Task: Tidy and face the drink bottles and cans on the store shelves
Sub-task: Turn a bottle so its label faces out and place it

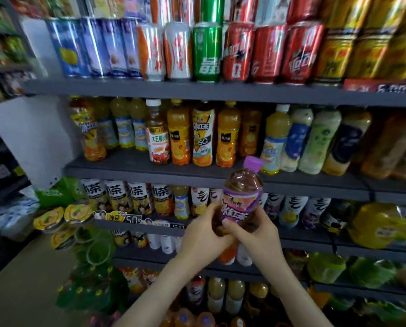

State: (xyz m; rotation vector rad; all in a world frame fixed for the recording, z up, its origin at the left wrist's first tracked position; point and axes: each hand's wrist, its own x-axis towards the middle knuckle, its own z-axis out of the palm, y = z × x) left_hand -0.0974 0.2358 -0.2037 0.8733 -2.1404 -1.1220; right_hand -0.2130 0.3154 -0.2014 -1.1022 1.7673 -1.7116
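The bottle [241,197], brown tea with a purple label, is held in the air in front of the shelves, tilted so its purple cap [252,163] points toward 1 o'clock. Both hands have it by the lower half. The left hand [203,234] is at its 8 o'clock, fingers curled round the base, and the right hand [256,234] is at its 5 o'clock, thumb laid across the label; each grip is closed firmly on the bottle, and the two hands touch below it. Just behind the cap, at 12 o'clock, runs the juice shelf [150,171], with orange juice bottles [179,133] at 11 o'clock and pale bottles [298,140] at 1 o'clock, standing in uneven rows. At 9 o'clock, one level lower, tea bottles [117,197] stand side by side above a price tag [124,218]. Farther up at 12 o'clock the can shelf [197,90] carries a green can [206,51], with red cans [268,53] and gold cans [353,48] to its right and white cans [164,50] and blue cans [98,48] to its left. A white panel [32,138] ends the shelves at 10 o'clock, with lidded cups [48,218] below it. The outer edges are blurred.
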